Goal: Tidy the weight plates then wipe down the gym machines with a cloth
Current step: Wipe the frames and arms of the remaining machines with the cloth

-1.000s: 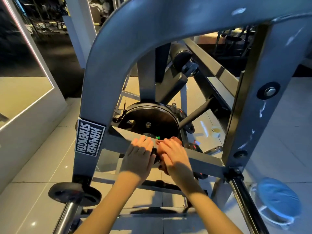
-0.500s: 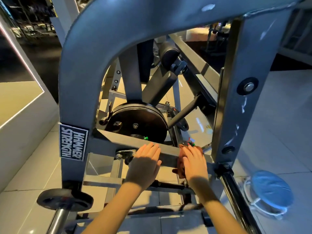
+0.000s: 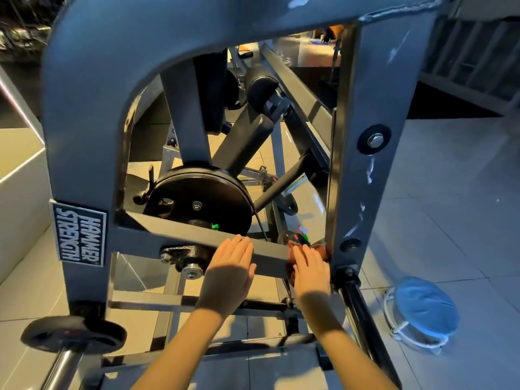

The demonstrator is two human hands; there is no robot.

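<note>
A grey Hammer Strength machine frame fills the view. Its lower crossbar runs from left down to the right upright. My left hand lies flat on the crossbar with straight fingers. My right hand presses a reddish-brown cloth flat against the crossbar's right end, beside the upright. The cloth is mostly hidden under the hand. A large black weight plate hangs behind the crossbar. A smaller black plate sits on a chrome sleeve at the lower left.
A blue half-ball balance trainer lies on the tiled floor at the right. A black padded roller and angled frame bars stand behind the plate. A chrome bar slants down below the right upright. A white wall ledge is at the left.
My right hand has slid the cloth rightward along the crossbar to its end at the upright. My left hand stayed flat on the bar. The view moved closer and left.
</note>
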